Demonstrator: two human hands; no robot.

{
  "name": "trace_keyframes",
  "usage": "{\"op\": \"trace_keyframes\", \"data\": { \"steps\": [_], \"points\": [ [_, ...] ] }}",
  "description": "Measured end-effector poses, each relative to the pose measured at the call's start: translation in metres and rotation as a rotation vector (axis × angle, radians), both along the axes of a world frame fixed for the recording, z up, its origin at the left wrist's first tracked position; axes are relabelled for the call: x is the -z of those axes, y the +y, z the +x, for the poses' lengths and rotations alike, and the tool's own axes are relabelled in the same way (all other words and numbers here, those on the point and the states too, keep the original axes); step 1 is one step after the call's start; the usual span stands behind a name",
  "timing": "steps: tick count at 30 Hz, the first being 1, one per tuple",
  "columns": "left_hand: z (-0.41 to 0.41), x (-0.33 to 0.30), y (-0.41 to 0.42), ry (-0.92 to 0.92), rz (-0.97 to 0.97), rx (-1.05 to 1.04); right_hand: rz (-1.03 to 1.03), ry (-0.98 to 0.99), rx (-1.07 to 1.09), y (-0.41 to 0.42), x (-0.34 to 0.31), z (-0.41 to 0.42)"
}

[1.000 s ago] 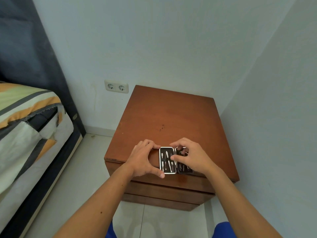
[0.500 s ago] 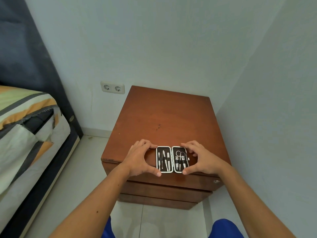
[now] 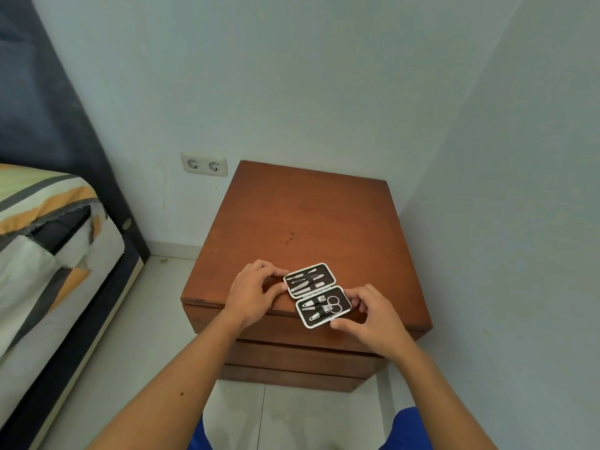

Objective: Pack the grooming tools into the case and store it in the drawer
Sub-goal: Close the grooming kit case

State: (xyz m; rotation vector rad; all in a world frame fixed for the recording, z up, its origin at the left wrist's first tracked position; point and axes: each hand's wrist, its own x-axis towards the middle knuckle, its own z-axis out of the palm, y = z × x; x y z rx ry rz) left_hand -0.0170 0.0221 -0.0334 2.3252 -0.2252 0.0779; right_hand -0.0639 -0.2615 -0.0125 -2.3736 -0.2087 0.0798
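An open grooming case (image 3: pixel 317 294) lies flat near the front edge of a brown wooden nightstand (image 3: pixel 308 219). Both dark halves show silver tools strapped in place, with small scissors (image 3: pixel 334 304) in the nearer half. My left hand (image 3: pixel 251 292) touches the far half's left edge with its fingertips. My right hand (image 3: pixel 370 315) pinches the nearer half's right edge between thumb and fingers. The case sits turned at an angle, its nearer half reaching the front edge. The drawer fronts (image 3: pixel 292 355) below are closed.
A bed (image 3: pixel 48 254) with a striped cover stands to the left, a dark headboard behind it. A double wall socket (image 3: pixel 204 164) is on the back wall. The nightstand sits in a corner, with a wall close on its right. Pale floor tiles lie below.
The case was partly covered by my right hand, then lay fully open side by side. Now both hands have turned it anticlockwise, so one half lies behind the other.
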Motion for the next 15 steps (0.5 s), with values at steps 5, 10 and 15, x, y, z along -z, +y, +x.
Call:
{"op": "trace_keyframes", "data": {
  "steps": [5,10,15],
  "points": [
    [0.003,-0.007,-0.008,0.04,-0.058,-0.126,0.022,-0.102,0.172,0.03,0.014,-0.023],
    [0.004,-0.009,-0.008,0.072,-0.09,-0.138,0.049,-0.112,0.28,0.055,0.018,-0.033],
    [0.003,-0.009,-0.007,0.084,-0.087,-0.124,0.052,-0.056,0.247,0.05,0.013,-0.033]
  ]
}}
